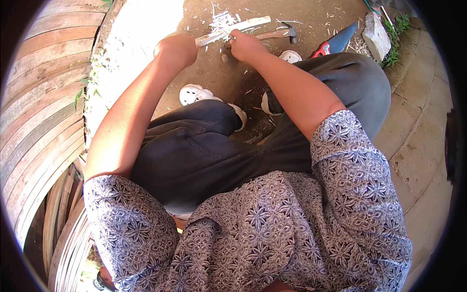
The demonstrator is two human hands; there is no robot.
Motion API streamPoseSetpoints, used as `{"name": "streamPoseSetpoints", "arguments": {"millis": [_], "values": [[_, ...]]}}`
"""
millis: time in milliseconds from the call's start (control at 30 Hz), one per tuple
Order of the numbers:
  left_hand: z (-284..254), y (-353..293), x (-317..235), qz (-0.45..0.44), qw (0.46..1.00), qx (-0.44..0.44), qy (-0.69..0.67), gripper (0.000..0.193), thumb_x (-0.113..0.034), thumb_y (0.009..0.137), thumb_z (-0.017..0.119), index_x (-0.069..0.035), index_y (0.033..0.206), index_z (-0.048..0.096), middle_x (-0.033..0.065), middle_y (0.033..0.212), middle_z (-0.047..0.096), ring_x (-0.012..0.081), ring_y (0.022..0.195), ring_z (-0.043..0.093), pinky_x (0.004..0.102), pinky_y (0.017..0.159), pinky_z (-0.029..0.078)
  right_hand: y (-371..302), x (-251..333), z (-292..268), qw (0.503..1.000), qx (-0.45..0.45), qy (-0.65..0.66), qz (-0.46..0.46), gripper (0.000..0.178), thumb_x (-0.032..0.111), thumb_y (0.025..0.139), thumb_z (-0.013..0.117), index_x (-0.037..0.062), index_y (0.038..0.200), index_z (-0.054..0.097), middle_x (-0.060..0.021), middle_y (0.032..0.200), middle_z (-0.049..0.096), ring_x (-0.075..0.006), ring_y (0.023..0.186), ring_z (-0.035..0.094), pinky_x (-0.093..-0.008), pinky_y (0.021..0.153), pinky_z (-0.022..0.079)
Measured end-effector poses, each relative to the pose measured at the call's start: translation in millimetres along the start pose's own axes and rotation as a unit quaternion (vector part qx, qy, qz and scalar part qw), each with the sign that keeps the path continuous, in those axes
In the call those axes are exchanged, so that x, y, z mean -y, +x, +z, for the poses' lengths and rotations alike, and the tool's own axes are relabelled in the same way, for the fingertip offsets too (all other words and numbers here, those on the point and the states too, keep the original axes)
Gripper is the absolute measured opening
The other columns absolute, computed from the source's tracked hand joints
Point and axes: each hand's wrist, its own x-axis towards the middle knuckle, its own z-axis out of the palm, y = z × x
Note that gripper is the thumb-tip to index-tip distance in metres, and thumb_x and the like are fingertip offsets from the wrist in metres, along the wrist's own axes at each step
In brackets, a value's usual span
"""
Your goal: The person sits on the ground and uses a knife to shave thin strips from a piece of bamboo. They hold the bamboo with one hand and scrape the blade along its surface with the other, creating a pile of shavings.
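Note:
My left hand (176,50) is closed round one end of a pale, flat wooden stick (254,22), which points away to the right above the ground. Against the middle of the stick sits my closed right hand (246,47). A small dark bit shows at its fingertips, touching the wood, but what the fingers grip is mostly hidden. White curled wood shavings (223,20) lie on the dirt just beyond the stick. A hammer (275,34) with a wooden handle rests on the ground close to my right hand.
Right of the hammer lies a handsaw (343,38) with a red handle and blue blade, near a grey stone block (376,37). My white shoes (195,93) are on the dirt below my hands. Wooden slats (46,78) curve along the left; paving (413,121) lies right.

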Motion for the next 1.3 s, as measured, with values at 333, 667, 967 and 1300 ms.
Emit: {"name": "streamPoseSetpoints", "arguments": {"millis": [333, 667, 967, 1300], "values": [[3, 2, 1, 0.008, 1.0, -0.022, -0.017, 0.041, -0.039, 0.104, 0.045, -0.009, 0.111, 0.073, 0.0088, 0.101, 0.074, 0.0273, 0.095, 0.072, 0.0441, 0.079, 0.058, -15, 6, 2, 0.997, 0.034, -0.062, -0.013, 0.031, 0.018, 0.096, 0.053, 0.0084, 0.126, 0.057, -0.0173, 0.119, 0.068, -0.0353, 0.117, 0.063, -0.049, 0.094, 0.052], [14, 8, 1, 0.011, 0.998, -0.047, 0.036, 0.038, -0.038, 0.105, 0.048, -0.01, 0.104, 0.073, 0.0073, 0.096, 0.074, 0.026, 0.09, 0.073, 0.0414, 0.073, 0.058, 32, -20, 19, 0.997, 0.02, -0.074, -0.027, 0.034, 0.017, 0.093, 0.054, 0.0115, 0.126, 0.06, -0.0176, 0.12, 0.068, -0.0366, 0.116, 0.064, -0.0479, 0.095, 0.052], [6, -5, -13, 0.044, 0.991, -0.089, 0.086, 0.017, -0.006, 0.09, 0.06, -0.004, 0.106, 0.066, 0.012, 0.097, 0.074, 0.0269, 0.09, 0.074, 0.0379, 0.073, 0.059, 3, -2, 6, 0.998, 0.008, -0.051, -0.025, 0.034, 0.017, 0.091, 0.059, 0.012, 0.125, 0.06, -0.018, 0.118, 0.069, -0.0374, 0.115, 0.064, -0.0487, 0.093, 0.052], [7, -9, -15, 0.031, 0.993, -0.061, 0.097, 0.026, -0.006, 0.091, 0.059, -0.003, 0.117, 0.06, 0.0109, 0.093, 0.074, 0.0258, 0.086, 0.074, 0.0374, 0.07, 0.059, 0, 13, 8, 0.996, 0.039, -0.083, 0.01, 0.036, 0.012, 0.097, 0.048, 0.0143, 0.133, 0.054, -0.0174, 0.122, 0.067, -0.0352, 0.117, 0.064, -0.0478, 0.095, 0.052]]}}
